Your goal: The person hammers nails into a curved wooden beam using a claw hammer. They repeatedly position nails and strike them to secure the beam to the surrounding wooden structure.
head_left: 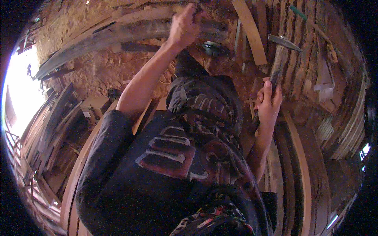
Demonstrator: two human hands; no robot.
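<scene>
A hammer [275, 65] is upright in my right hand [269, 103], whose fingers wrap round its dark handle with the thumb along it. The metal head [285, 42] is uppermost, beside rough boards on the right. My left hand [185, 28] reaches far forward over a long, weathered wooden beam [136, 34]. Its fingers are curled together near a small dark spot at the top of the view; what they hold, if anything, is too blurred to make out. The hammer and my left hand are well apart.
Wood shavings [94, 65] cover the ground ahead. A pale plank [250, 31] lies between the beam and stacked rough boards [301, 74]. On the right is a green-ended tool [297, 11]. Piled timber [59, 114] stands at the left, near a bright opening [19, 90].
</scene>
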